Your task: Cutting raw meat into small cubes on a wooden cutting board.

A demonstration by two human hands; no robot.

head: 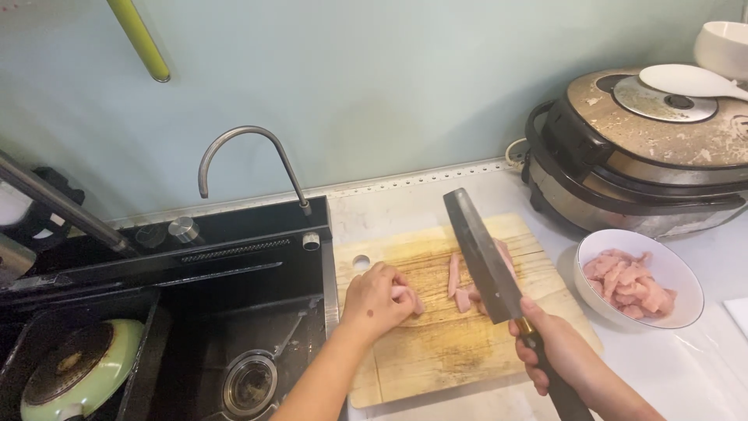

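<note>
A wooden cutting board (436,351) lies on the counter beside the sink. Pink meat strips (454,274) lie near its middle. My left hand (375,300) rests on the board with its fingertips pressed on a piece of meat at the strips' left side. My right hand (557,355) grips the handle of a dark cleaver (483,257), whose blade is raised over the strips and points away from me. A white bowl (676,273) to the right of the board holds cut pink meat pieces.
A black sink (234,312) with a curved tap (241,156) sits left of the board, with a green pan (78,370) in its left basin. A rice cooker (639,148) with a white paddle (686,79) stands at the back right.
</note>
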